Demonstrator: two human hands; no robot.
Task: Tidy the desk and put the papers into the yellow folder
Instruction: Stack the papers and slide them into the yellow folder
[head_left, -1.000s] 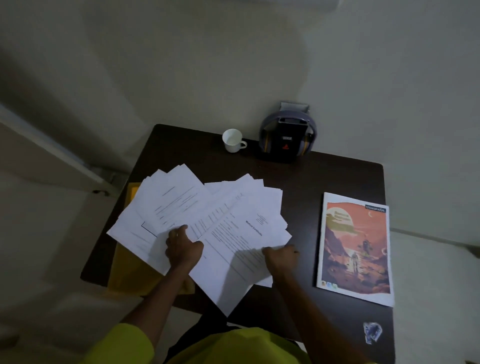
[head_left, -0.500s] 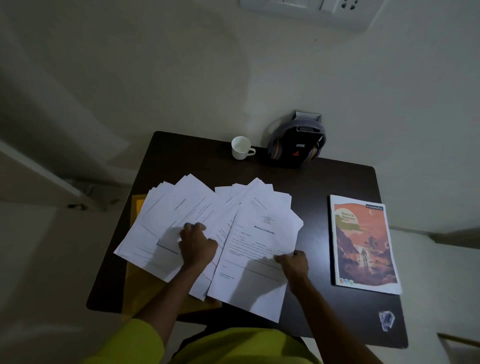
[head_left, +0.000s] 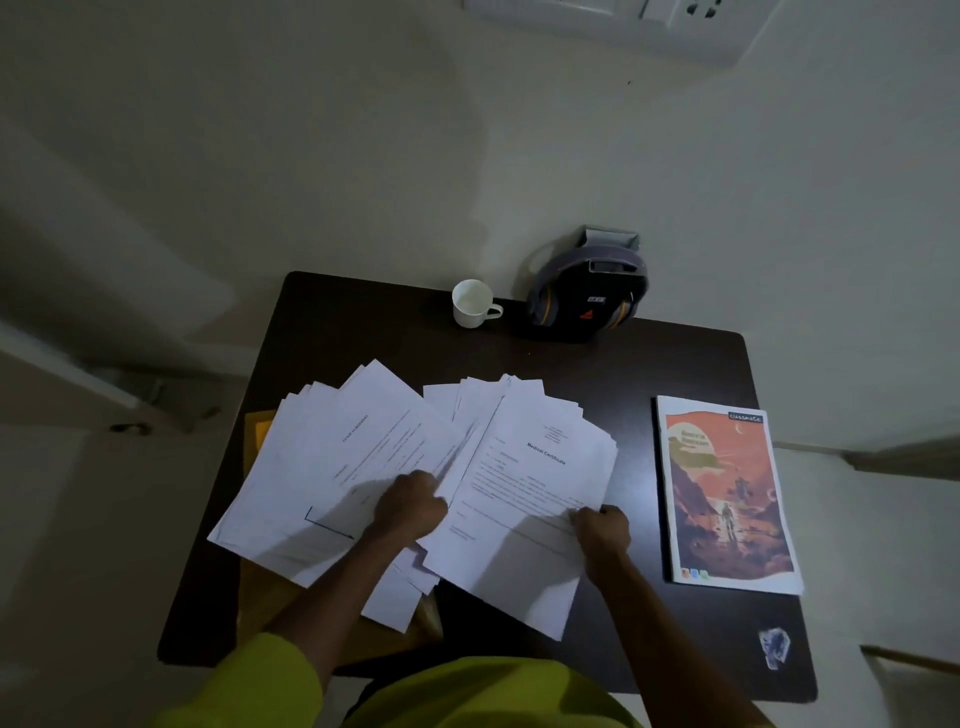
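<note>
Counter (head_left: 675, 364): dark brown top set against a pale wall, seen from above.
Papers (head_left: 363, 457): loose white printed sheets fanned across the left and middle of the counter, overlapping in two rough piles; the top right sheet reads "Medical Certificate".
Yellow folder (head_left: 260, 431): lies flat under the left pile, only its edges showing at the far left and near the counter's front edge.
Left hand (head_left: 410, 506): its grip is curled, knuckles up, pressing on the sheets where the two piles meet.
Right hand (head_left: 602, 530): its grip is clamped on the right edge of the certificate sheet.
White cup (head_left: 471, 304): upright at the back edge.
Headphones (head_left: 589, 299): just right of the cup, against the wall.
Notebook (head_left: 724, 493): orange illustrated cover, flat at right, apart from the papers.
Crumpled wrapper (head_left: 774, 647): near the front right corner.
</note>
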